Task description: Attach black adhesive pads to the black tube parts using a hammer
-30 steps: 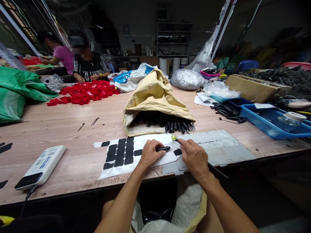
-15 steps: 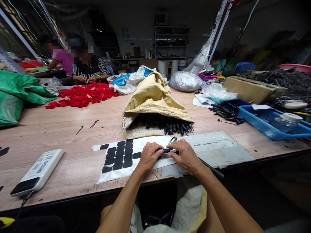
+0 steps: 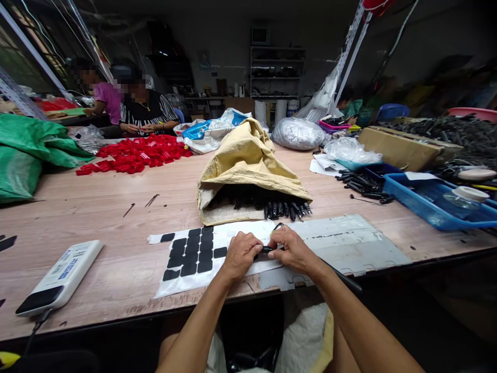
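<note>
Between my two hands lies a slim black rod [image 3: 266,249], and a long black shaft [image 3: 341,275] shows beyond my right wrist; whether they are one piece is hidden. My left hand [image 3: 241,252] pinches the rod's left part with thumb and fingers. Close beside it, my right hand [image 3: 291,245] is closed on the rod from the right. A small shiny end [image 3: 278,226] pokes out behind my right fingers. Beneath the hands is a white backing sheet [image 3: 229,274] with rows of black rounded-square stickers [image 3: 190,256], lying left of my left hand.
A tan sack [image 3: 248,155] with black tubular parts [image 3: 287,209] at its mouth stands behind the hands. A grey board [image 3: 349,254] lies right, near a blue tray [image 3: 427,207]. Left are a white power bank [image 3: 62,277] and red pieces [image 3: 135,150]. Two people sit across the table.
My right fingers have curled more tightly around the rod, covering more of the shiny end. Both hands stay close together, and the view has shifted slightly.
</note>
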`<state>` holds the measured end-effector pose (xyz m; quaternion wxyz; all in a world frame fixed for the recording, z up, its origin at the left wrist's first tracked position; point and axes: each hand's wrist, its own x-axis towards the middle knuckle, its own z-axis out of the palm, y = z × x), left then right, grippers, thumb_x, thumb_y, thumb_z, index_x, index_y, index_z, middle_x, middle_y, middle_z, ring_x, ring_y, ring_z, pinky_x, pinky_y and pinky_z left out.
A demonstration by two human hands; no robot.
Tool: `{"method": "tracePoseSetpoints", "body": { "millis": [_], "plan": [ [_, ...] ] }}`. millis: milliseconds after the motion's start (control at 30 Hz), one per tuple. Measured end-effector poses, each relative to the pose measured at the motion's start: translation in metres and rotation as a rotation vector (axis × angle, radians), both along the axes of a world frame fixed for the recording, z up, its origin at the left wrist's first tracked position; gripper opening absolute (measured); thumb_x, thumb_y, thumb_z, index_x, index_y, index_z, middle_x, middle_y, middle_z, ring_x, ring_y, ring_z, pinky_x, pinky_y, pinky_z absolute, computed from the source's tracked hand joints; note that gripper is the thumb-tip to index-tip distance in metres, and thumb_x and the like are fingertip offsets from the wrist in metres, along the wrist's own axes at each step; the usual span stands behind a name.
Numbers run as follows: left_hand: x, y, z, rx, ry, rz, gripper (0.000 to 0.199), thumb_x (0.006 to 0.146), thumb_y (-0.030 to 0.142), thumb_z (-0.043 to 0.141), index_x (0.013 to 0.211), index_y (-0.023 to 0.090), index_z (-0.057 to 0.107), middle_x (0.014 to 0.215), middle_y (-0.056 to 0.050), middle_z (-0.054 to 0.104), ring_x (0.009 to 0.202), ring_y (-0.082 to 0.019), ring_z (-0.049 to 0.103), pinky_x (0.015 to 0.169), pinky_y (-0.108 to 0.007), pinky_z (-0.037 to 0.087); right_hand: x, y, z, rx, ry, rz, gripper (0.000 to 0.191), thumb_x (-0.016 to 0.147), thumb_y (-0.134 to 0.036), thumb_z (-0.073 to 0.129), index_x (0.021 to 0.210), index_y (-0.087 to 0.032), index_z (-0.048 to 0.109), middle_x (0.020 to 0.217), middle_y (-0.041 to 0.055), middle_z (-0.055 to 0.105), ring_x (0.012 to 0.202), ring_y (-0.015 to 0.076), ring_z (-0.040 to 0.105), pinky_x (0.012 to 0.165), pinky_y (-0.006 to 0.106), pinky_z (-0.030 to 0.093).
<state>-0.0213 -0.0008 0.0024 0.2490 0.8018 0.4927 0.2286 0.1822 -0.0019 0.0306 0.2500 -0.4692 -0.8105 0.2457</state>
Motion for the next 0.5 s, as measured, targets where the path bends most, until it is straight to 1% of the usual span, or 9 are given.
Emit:
{"method": "tracePoseSetpoints", "body": {
  "millis": [67, 100, 167, 233, 267, 300, 367, 433, 500],
  "plan": [
    [0.000, 0.000, -0.001, 0.001, -0.016, 0.012, 0.025, 0.099, 0.032, 0.049, 0.095, 0.025, 0.073, 0.096, -0.002, 0.069, 0.097, -0.022, 0.051, 0.088, -0.038, 0.035, 0.003, -0.001, 0.002, 0.047, -0.024, -0.007, 0.009, 0.076, -0.017, 0.076, 0.078, -0.023, 0.069, 0.085, -0.0020, 0.068, 0.094, 0.0189, 0.053, 0.086, 0.033, 0.036],
    [0.000, 0.000, -0.002, 0.004, -0.026, 0.018, 0.026, 0.099, 0.032, 0.048, 0.095, 0.024, 0.073, 0.096, -0.002, 0.069, 0.096, -0.022, 0.051, 0.088, -0.038, 0.036, 0.006, -0.002, 0.003, 0.079, -0.038, -0.015, 0.011, 0.077, -0.019, 0.076, 0.085, -0.025, 0.071, 0.091, -0.0019, 0.069, 0.096, 0.0192, 0.053, 0.087, 0.034, 0.035],
    [-0.001, 0.000, -0.003, 0.011, -0.043, 0.029, 0.027, 0.100, 0.034, 0.047, 0.094, 0.024, 0.072, 0.095, -0.002, 0.069, 0.095, -0.022, 0.051, 0.087, -0.038, 0.036, 0.012, -0.003, 0.001, 0.153, -0.087, -0.060, 0.024, 0.078, -0.025, 0.078, 0.101, -0.029, 0.072, 0.103, -0.0008, 0.069, 0.102, 0.0205, 0.053, 0.089, 0.034, 0.036],
    [-0.001, -0.001, -0.004, 0.017, -0.056, 0.035, 0.029, 0.101, 0.035, 0.046, 0.093, 0.023, 0.072, 0.094, -0.002, 0.068, 0.094, -0.022, 0.050, 0.086, -0.037, 0.036, 0.017, -0.004, -0.004, 0.225, -0.181, -0.181, 0.035, 0.078, -0.029, 0.078, 0.112, -0.029, 0.069, 0.108, 0.0017, 0.066, 0.104, 0.0221, 0.053, 0.088, 0.034, 0.036],
    [0.000, -0.001, -0.004, 0.020, -0.062, 0.038, 0.030, 0.101, 0.036, 0.046, 0.092, 0.023, 0.071, 0.094, -0.002, 0.068, 0.094, -0.022, 0.050, 0.086, -0.037, 0.036, 0.018, -0.005, -0.008, 0.257, -0.242, -0.264, 0.034, 0.080, -0.030, 0.076, 0.113, -0.027, 0.067, 0.108, 0.0031, 0.065, 0.103, 0.0228, 0.053, 0.086, 0.034, 0.036],
    [0.000, -0.001, -0.005, 0.023, -0.070, 0.043, 0.030, 0.101, 0.036, 0.046, 0.091, 0.023, 0.071, 0.094, -0.002, 0.068, 0.093, -0.022, 0.050, 0.086, -0.037, 0.037, 0.018, -0.005, -0.013, 0.286, -0.308, -0.347, 0.029, 0.083, -0.030, 0.073, 0.111, -0.024, 0.066, 0.105, 0.0043, 0.064, 0.101, 0.0230, 0.053, 0.084, 0.034, 0.036],
    [0.002, -0.001, -0.003, 0.025, -0.093, 0.055, 0.028, 0.100, 0.035, 0.048, 0.090, 0.023, 0.070, 0.094, -0.002, 0.068, 0.094, -0.022, 0.051, 0.086, -0.037, 0.037, 0.016, -0.007, -0.023, 0.338, -0.434, -0.465, 0.012, 0.091, -0.027, 0.062, 0.100, -0.021, 0.065, 0.099, 0.0057, 0.063, 0.094, 0.0223, 0.053, 0.079, 0.033, 0.035],
    [0.003, -0.003, 0.003, 0.018, -0.127, 0.072, 0.023, 0.098, 0.034, 0.051, 0.092, 0.023, 0.070, 0.095, -0.002, 0.068, 0.095, -0.023, 0.051, 0.087, -0.037, 0.038, 0.012, -0.008, -0.031, 0.393, -0.516, -0.508, 0.010, 0.097, -0.025, 0.054, 0.094, -0.020, 0.062, 0.095, 0.0057, 0.061, 0.090, 0.0210, 0.053, 0.076, 0.033, 0.034],
    [0.004, -0.013, 0.013, 0.004, -0.170, 0.081, 0.020, 0.098, 0.033, 0.052, 0.097, 0.024, 0.070, 0.097, -0.003, 0.067, 0.098, -0.023, 0.052, 0.090, -0.038, 0.039, 0.009, -0.010, -0.035, 0.433, -0.544, -0.518, 0.012, 0.098, -0.025, 0.051, 0.092, -0.020, 0.060, 0.093, 0.0049, 0.060, 0.088, 0.0199, 0.053, 0.074, 0.032, 0.033]
  ]
}}
